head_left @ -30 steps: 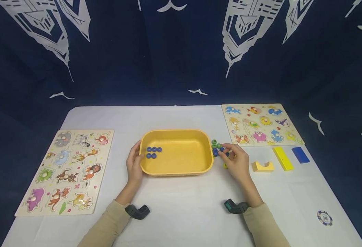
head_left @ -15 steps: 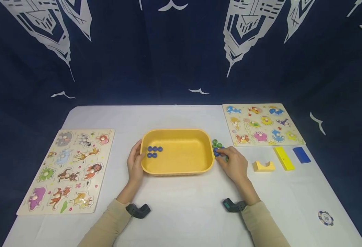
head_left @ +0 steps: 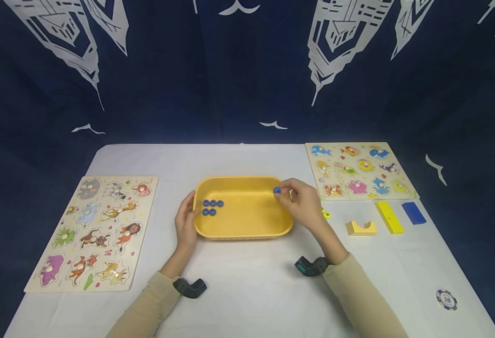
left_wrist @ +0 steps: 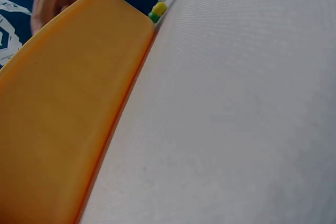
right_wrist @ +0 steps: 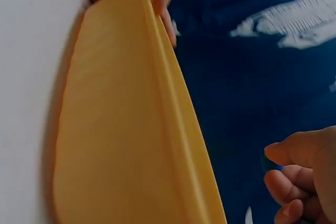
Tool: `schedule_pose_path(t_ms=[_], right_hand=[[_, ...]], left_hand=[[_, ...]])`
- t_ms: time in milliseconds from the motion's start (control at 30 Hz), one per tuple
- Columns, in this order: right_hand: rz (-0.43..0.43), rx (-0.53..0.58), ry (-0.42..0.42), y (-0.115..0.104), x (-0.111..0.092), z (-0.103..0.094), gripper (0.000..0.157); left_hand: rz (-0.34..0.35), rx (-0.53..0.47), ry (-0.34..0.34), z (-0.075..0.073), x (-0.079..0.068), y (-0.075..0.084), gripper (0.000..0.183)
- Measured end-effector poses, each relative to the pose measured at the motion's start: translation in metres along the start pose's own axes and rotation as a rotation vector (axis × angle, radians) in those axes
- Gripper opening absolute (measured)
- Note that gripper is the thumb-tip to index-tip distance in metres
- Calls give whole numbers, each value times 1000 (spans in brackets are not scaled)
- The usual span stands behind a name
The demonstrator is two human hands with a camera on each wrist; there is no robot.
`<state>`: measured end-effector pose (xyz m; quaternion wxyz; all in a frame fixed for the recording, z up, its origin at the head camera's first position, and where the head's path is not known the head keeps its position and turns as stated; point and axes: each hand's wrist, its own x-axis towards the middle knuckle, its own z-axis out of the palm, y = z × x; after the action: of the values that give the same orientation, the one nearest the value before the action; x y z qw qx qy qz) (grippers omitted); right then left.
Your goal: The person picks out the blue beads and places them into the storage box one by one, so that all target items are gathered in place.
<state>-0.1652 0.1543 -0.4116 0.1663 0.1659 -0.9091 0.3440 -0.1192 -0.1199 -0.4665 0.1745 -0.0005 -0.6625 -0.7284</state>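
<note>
In the head view a yellow plastic tray (head_left: 247, 220) lies mid-table. Inside it, at the left, several blue beads (head_left: 212, 203) sit in two short rows. My left hand (head_left: 185, 227) holds the tray's left end, thumb and fingers at its rim. Above the tray's right end, my right hand (head_left: 302, 203) pinches another blue bead (head_left: 277, 190) between thumb and fingertips. The right wrist view shows this bead (right_wrist: 270, 165) mostly covered by the fingers. Yellow beads (head_left: 325, 214) peek out beside the right hand, which hides the other loose beads.
An animal puzzle board (head_left: 95, 232) lies at left, a sea-animal board (head_left: 359, 170) at back right. Right of the tray are a notched block (head_left: 361, 228), a yellow block (head_left: 389, 217), a blue block (head_left: 414, 213) and a poker chip (head_left: 446, 299).
My right hand has picked a blue bead from the pile right of the tray and carried it left and up over the tray's right end. The left hand stays at the tray.
</note>
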Motion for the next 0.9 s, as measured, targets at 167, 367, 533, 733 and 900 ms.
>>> schedule_pose_path(t_ms=[167, 367, 533, 733, 900], right_hand=[[-24, -30, -221, -30, 24, 31, 15], [-69, -70, -375, -49, 37, 71, 14], [-132, -155, -469, -55, 40, 95, 15], [-140, -209, -559, -59, 36, 110, 17], [-150, -152, -574, -61, 34, 114, 21]], left_hand=[[-11, 5, -5, 1, 0, -1, 47], [-7, 11, -14, 3, 0, 0, 47], [2, 22, -14, 2, 0, -1, 47], [16, 25, -13, 1, 0, -1, 47], [25, 11, -8, -2, 1, 0, 47]])
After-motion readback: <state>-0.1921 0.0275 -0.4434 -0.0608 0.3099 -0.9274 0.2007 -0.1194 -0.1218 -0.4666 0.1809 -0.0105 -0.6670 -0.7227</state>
